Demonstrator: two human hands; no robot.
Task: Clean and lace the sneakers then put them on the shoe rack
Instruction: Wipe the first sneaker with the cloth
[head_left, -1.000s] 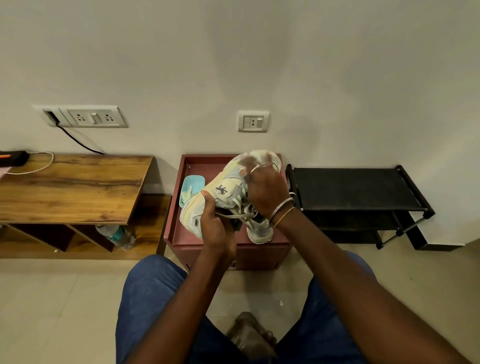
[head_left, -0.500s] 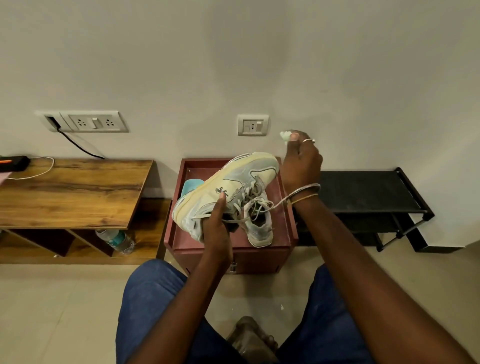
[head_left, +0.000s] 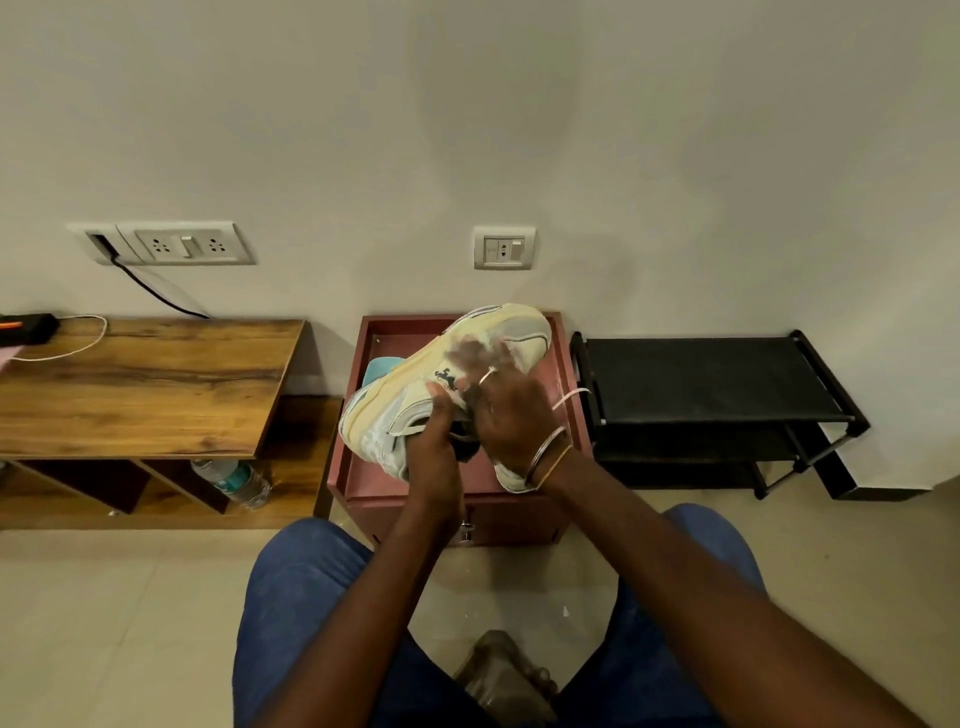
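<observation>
Left of the hands stands a wooden table (head_left: 145, 384) with a bottle (head_left: 234, 480) beneath; right of them, a black shoe rack (head_left: 711, 379), its shelves bare. A maroon box (head_left: 358, 473) sits under the grip, a teal item (head_left: 379, 370) inside it. The left hand (head_left: 434, 452) is closed on the sneaker (head_left: 467, 364) at its collar, toe pointing away. The right hand (head_left: 511, 415) lies across the laces, fingers blurred; its hold cannot be judged. A lace (head_left: 569, 397) loops past the right wrist. Upper is cream and grey, sole thick.

Wood-grain table (head_left: 145, 384) semi-gloss; sneaker (head_left: 415, 395) matt cloth, rubbery sole; shoe rack (head_left: 701, 379) matt black, metal-looking frame.
</observation>
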